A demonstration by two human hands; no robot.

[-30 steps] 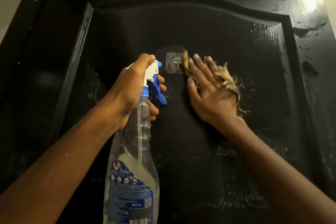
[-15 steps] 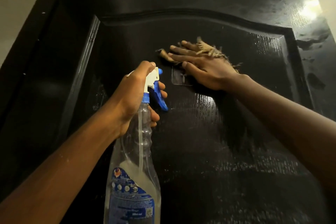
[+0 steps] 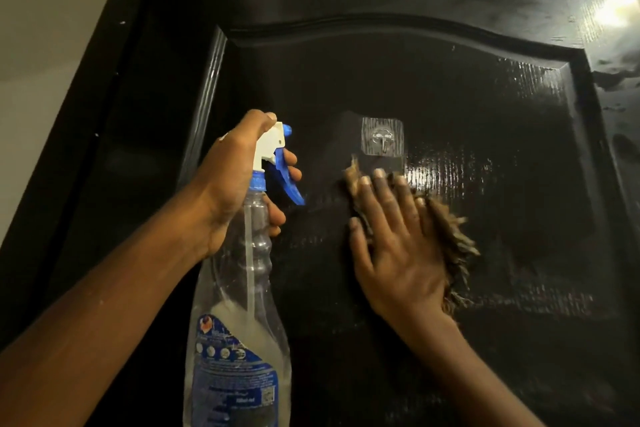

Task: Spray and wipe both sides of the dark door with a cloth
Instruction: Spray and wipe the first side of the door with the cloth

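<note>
The dark door [image 3: 485, 97] fills the view, its arched panel glossy and wet in streaks. My left hand [image 3: 232, 180] grips the neck of a clear spray bottle [image 3: 242, 305] with a white and blue trigger head, fingers by the trigger, nozzle aimed at the panel. My right hand [image 3: 394, 246] lies flat with straight fingers, pressing a frayed brown cloth [image 3: 453, 246] against the panel just below a clear adhesive hook [image 3: 382, 139]. Most of the cloth is hidden under the hand.
The black door frame [image 3: 114, 135] runs down the left, with a pale wall [image 3: 45, 45] beyond it. A bright light glare [image 3: 620, 7] sits on the door's top right corner. Wet smears mark the right stile.
My right hand slid the cloth from above the hook down to below it, uncovering the hook. The left hand and bottle stayed in place.
</note>
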